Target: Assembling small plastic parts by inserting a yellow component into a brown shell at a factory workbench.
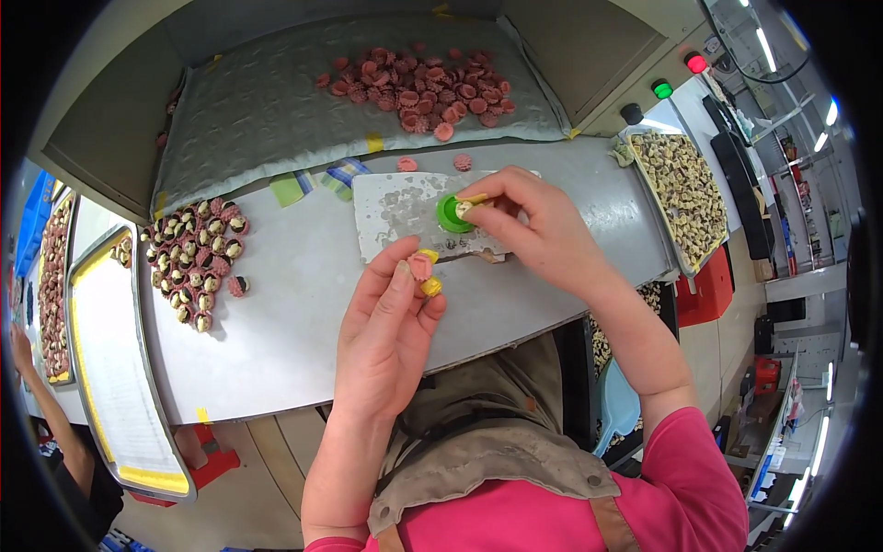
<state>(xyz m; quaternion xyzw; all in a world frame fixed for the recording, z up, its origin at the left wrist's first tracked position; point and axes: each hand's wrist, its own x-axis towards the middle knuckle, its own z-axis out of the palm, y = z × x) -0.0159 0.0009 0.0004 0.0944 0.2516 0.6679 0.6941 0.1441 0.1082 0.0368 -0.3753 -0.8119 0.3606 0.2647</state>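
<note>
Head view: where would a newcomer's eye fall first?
Probably on the heap of pink, cup-shaped pieces on the grey padded sheet at the top. Next, the bright green round cup on the mottled white board at centre, where the right hand pinches a small cream piece. Nearer the body, the left hand holds a single pink piece.

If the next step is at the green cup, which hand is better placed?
Probably the right hand: its fingertips hold a small pale piece right at the green cup. The left hand is farther from it, nearer the body, holding a pink piece.
</note>
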